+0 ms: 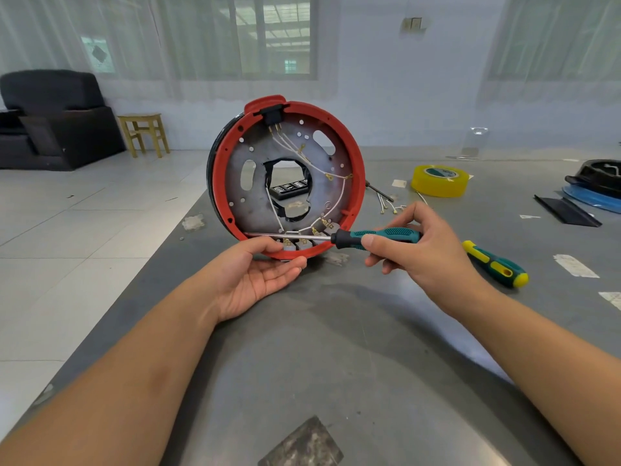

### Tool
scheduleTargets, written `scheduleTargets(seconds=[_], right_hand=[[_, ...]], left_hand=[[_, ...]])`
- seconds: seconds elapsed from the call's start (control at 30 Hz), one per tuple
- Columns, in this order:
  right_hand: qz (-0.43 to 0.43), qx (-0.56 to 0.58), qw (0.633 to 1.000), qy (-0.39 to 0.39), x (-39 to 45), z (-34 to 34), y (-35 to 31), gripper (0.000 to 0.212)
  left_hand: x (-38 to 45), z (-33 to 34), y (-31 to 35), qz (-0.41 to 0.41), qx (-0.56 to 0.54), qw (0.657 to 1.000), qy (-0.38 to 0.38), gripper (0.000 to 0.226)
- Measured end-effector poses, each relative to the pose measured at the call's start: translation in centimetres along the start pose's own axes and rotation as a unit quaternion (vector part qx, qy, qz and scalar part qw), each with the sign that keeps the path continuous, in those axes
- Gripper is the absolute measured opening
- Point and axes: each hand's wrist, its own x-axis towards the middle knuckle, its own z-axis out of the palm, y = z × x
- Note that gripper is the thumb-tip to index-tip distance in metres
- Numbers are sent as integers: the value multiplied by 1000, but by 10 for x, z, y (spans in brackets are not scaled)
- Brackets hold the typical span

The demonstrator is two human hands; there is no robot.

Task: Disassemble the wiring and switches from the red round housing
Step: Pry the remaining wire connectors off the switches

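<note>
The red round housing point(357, 169) stands on edge on the grey table, its open inside facing me. White wires point(314, 166) with brass terminals run across its grey metal plate from a black socket point(273, 118) at the top to grey switches point(295, 244) at the bottom rim. My left hand point(258, 277) cups the housing's lower rim from below, thumb on the rim. My right hand point(420, 250) grips a teal and black screwdriver point(379, 236). Its shaft lies level, pointing left across the switches, with the tip at the left inner rim.
A green and yellow screwdriver point(494, 264) lies to the right. A yellow tape roll point(439, 180), loose wire pieces point(389, 205) and black and blue parts point(594, 186) sit at the back right. A bit case point(290, 189) shows through the housing's hole. The table's left edge point(161, 243) runs diagonally.
</note>
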Motion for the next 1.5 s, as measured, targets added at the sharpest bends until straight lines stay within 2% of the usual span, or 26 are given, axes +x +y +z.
scheduleTargets(seconds=[0.17,0.23,0.3,0.37,0.43,0.5,0.63,0.73,0.8,0.87,0.97,1.03,1.1,1.2,1.5], right_hand=[[-21,-20,999,-30,1,-1,-8,26],[-39,-69,996,-51,1,-3,-9,19],[-65,-173,981,-54,0,-5,-7,15],[-93,-331,936,-73,-1,-6,-2,17],[-126,-488,856,-114,-4,0,4,35],[-161,-569,795,-135,-7,8,7,43],[-212,-612,750,-130,-6,10,13,54],[-231,-645,714,-146,-3,6,15,45],[-231,-646,710,-160,-3,4,19,33],[-213,-633,725,-166,-2,2,21,27],[-208,-620,745,-134,2,-3,22,26],[-211,-617,751,-100,5,-10,21,31],[-217,-632,740,-74,7,-18,20,37],[-214,-656,720,-75,11,-28,19,31],[-176,-664,715,-130,14,-30,18,27]], left_hand=[[1,-1,-1,6,4,1000,3,4],[2,-1,-1,7,0,1000,3,4],[2,-1,-1,7,-4,1000,1,6],[2,0,-1,4,7,1000,0,12],[3,1,-2,4,18,1000,2,18],[3,2,-3,10,26,1000,8,25],[1,3,-2,9,35,999,5,21],[1,3,-2,4,30,1000,9,20],[2,3,-2,2,27,1000,12,17],[0,2,-1,-3,21,1000,13,13],[-1,2,0,0,13,1000,23,29],[-2,4,0,5,6,1000,29,20],[-3,5,1,11,-2,999,38,10],[-3,5,2,18,5,998,54,9],[-5,7,4,33,61,995,72,26]])
